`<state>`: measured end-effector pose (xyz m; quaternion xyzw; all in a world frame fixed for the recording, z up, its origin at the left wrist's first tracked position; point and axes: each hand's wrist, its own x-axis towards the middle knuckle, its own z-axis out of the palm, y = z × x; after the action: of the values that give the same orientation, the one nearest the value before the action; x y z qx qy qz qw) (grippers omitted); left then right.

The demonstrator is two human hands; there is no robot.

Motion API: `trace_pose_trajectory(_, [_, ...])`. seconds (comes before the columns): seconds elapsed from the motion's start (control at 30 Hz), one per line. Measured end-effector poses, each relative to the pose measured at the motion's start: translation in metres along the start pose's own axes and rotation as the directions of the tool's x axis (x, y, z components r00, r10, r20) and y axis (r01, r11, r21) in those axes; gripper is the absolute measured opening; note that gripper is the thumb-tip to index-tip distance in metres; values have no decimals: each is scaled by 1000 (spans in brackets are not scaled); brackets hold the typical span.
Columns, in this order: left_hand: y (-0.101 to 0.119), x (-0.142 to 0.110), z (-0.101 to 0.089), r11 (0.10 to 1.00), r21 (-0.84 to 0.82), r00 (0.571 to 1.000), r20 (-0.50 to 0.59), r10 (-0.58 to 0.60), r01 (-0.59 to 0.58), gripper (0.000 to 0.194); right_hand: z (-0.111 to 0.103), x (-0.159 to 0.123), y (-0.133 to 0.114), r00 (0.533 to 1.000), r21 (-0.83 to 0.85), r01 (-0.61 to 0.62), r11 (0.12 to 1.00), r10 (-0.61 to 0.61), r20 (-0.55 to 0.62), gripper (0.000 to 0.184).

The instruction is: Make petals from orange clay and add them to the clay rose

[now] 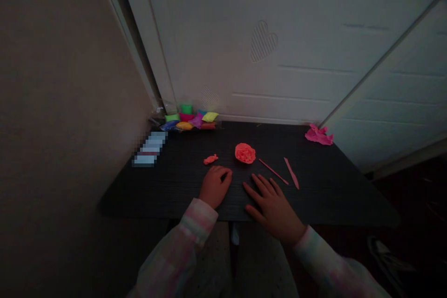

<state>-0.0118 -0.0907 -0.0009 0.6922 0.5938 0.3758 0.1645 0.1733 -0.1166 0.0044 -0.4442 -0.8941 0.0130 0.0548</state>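
On the dark tabletop, my left hand (pixel 215 186) rests with its fingers curled in and the thumb near the index finger. Whatever it may hold is hidden. My right hand (pixel 273 207) lies palm down with the fingers spread, holding nothing. Beyond the hands, in the middle, sits a coral-pink ruffled clay flower (pixel 245 153). A small twisted lump of the same coral clay (pixel 210 159) lies just past my left hand. To the right of the flower are a thin pink modelling stick (pixel 273 171) and a pink plastic clay knife (pixel 292 173), both apart from my right hand.
Several colourful clay packets (pixel 188 121) are piled at the table's back left. A blurred pale rectangular item (pixel 150 149) lies at the left edge. Crumpled pink material (pixel 319 135) sits at the back right corner. A white panel (pixel 209 32) stands behind the black table (pixel 335 191).
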Motion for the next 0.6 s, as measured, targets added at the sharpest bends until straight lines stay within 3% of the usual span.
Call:
trace_pose_trajectory(0.1, [0,0,1,1000,0,1000,-1,-3,3,16,0,-1,-1,998,20,64,998,-64,13,48])
trace_pose_trajectory(0.27, [-1,0,1,1000,-2,1000,5,-6,6,16,-1,-2,0,999,-12,-51,999,51,-3,46])
trace_pose_trajectory(0.43, [0,0,0,1000,3,1000,14,-11,11,16,0,-3,0,997,8,71,997,-71,30,49])
trace_pose_trajectory(0.6, [0,-1,-1,1000,2,1000,21,-21,21,16,1,-3,1,998,-36,-55,998,55,1,46])
